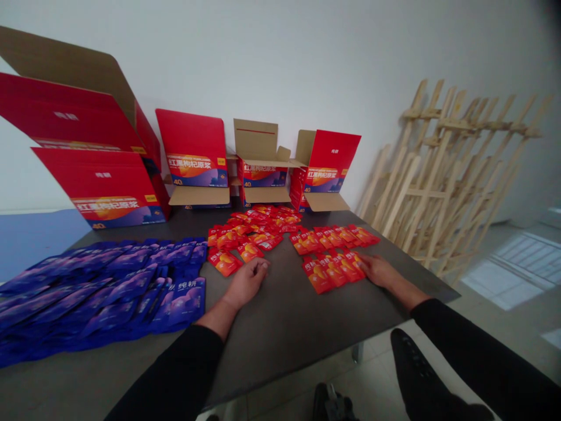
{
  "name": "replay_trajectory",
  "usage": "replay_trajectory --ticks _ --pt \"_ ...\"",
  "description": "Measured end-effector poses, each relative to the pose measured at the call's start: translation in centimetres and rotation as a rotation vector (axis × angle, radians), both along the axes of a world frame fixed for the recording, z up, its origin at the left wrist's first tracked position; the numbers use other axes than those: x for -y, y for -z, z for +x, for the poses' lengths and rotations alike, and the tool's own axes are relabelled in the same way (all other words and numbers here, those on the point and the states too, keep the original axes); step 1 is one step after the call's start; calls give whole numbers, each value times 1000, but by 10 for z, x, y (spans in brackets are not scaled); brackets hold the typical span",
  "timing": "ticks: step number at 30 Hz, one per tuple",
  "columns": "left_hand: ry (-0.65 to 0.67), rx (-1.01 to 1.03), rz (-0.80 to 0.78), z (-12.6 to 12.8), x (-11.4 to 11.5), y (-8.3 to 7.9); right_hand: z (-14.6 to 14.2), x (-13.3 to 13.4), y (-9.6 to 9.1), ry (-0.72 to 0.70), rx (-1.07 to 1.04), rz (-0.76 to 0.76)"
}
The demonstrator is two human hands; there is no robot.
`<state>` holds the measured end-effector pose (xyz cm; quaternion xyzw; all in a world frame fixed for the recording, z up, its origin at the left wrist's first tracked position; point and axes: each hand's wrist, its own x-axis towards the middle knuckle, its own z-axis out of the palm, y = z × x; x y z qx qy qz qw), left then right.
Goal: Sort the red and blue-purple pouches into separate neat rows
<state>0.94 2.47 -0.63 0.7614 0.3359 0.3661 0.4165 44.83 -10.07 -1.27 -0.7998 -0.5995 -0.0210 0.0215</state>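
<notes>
My left hand [246, 283] rests on the dark tabletop [280, 327], loosely curled and holding nothing, just right of a red sachet [224, 262]. My right hand [377, 270] lies flat with its fingertips against overlapping red sachets [333, 270] arranged in rows. A loose heap of similar red sachets [256, 225] lies farther back. Left of my left hand, a large spread of blue-purple sachets [109, 295] covers the table's left side, reaching the near edge.
Several opened red cardboard cartons [193, 155] with tan flaps stand along the table's far edge against a white wall. A larger carton [105, 187] stands at the far left. Wooden frames [438, 175] lean against the wall on the right, beyond the table's right edge.
</notes>
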Motion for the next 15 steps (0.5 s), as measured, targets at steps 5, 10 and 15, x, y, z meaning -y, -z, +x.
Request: replay_trajectory --ticks 5,10,15 --pt "5 -4 -13 0 2 -3 -2 -3 0 4 -26 8" --pt "4 1 -11 1 0 0 -7 -1 -3 -32 -51 34" --pt "1 -1 -16 1 1 0 -14 2 -13 -17 -14 73"
